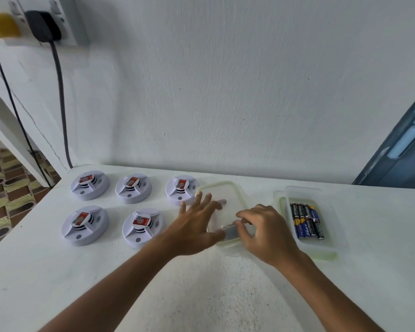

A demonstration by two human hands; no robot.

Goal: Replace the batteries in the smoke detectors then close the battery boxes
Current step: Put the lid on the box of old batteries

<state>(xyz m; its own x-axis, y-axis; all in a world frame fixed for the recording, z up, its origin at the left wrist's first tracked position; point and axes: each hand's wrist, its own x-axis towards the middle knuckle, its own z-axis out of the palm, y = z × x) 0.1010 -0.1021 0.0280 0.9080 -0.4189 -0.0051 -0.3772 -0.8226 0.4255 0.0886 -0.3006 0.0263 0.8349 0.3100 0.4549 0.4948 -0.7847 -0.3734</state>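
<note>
Head view looks down on my two hands over a clear plastic box [228,188] on the white table [58,271]. My right hand [266,233] sits at the box's near edge with fingers curled down around a small grey object [230,232]; motion blur keeps me from saying what it is. My left hand [197,226] reaches in from the left, palm down, fingers straight and spread over the box's left side, holding nothing; whether they touch the rim I cannot tell. Another small grey piece [222,202] lies inside the box just past my left fingertips.

Five white smoke detectors [89,185] lie to the left of my left hand, three in a far row and two nearer, each with a red-labelled piece on top. The far-right one sits just beside the box and my left fingers. To the right of my right hand, a second clear box [333,212] holds a row of dark batteries [307,220]. Both forearms stretch forward from the bottom of the view, converging on the first box.
</note>
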